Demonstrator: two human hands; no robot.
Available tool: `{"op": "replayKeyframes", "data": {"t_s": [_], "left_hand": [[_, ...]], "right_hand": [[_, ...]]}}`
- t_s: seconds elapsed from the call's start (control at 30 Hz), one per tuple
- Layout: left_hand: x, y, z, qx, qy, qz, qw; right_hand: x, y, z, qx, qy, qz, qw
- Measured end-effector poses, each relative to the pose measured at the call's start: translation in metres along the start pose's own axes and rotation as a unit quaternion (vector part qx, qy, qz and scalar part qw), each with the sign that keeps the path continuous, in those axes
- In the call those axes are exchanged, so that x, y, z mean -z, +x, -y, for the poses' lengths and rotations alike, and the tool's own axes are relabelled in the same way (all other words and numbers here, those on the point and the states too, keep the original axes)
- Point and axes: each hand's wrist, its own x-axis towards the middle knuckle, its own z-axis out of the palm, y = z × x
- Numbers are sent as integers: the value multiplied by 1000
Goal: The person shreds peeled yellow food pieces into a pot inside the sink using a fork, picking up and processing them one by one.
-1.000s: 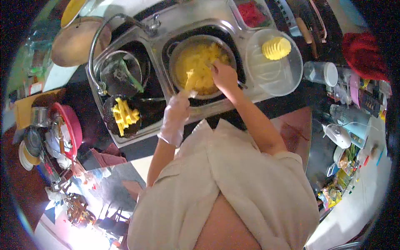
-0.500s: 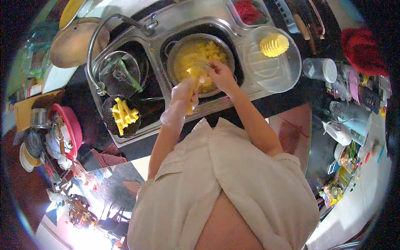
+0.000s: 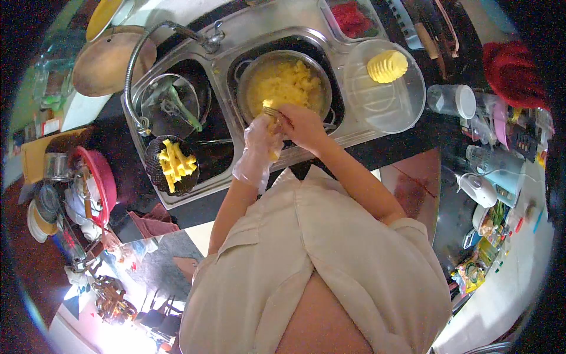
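Note:
My left hand point(image 3: 257, 147), in a clear plastic glove, is wrapped round a long yellow piece of fruit point(image 3: 274, 156) at the near rim of a metal pot. My right hand point(image 3: 302, 127) is bare and closed on a fork point(image 3: 270, 111), whose tines touch the top of the piece. Yellow chunks point(image 3: 289, 82) lie in the pot point(image 3: 326, 88), which stands in the sink's right basin. A ridged yellow piece point(image 3: 387, 66) rests in a clear plastic tub point(image 3: 383, 109) on the right. Yellow sticks point(image 3: 175, 162) fill a dark bowl point(image 3: 154, 171).
The curved faucet point(image 3: 133, 76) arches over the left basin, where a clear bowl point(image 3: 156, 112) sits. Behind the tub is a container of red stuff point(image 3: 352, 19). A lidded jar point(image 3: 451, 101) stands farther right, and a pink basin point(image 3: 101, 183) far left.
My right hand has moved left and toward me, bringing the fork onto the fruit in my left hand. My left hand stays near the pot's rim, slightly shifted.

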Motion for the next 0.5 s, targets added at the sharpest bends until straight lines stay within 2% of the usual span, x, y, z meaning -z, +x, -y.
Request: {"op": "replayKeyframes", "data": {"t_s": [0.07, 0.13, 0.2, 0.23, 0.3, 0.33, 0.4, 0.43, 0.47, 0.5], "left_hand": [[21, 14, 6, 14, -13, 32, 999], [31, 29, 13, 24, -28, 64, 997], [32, 36, 15, 42, -4, 3, 999], [32, 39, 18, 44, -4, 3, 999], [28, 47, 20, -2, 20, -103, 994], [29, 49, 18, -4, 19, -103, 995], [41, 55, 19, -4, -14, -16, 1000], [47, 57, 20, -5, -15, -16, 1000], [48, 59, 19, -69, 148, 3, 987], [50, 58, 20, -99, 227, 12, 969]], "right_hand": [[-10, 2, -6, 36, -19, -36, 999], [-10, 8, -13, 22, -33, -21, 999], [-18, 14, -18, 8, -43, -5, 999], [-24, 14, -20, 20, -64, -11, 998], [-28, 18, -19, 35, -89, -19, 995], [-32, 20, -16, 39, -114, -22, 993], [-36, 19, -10, 41, -138, -22, 989], [-37, 20, -7, 60, -159, -24, 985], [-37, 23, -7, 82, -182, -27, 979], [-38, 24, -6, 85, -183, -27, 979]]}}
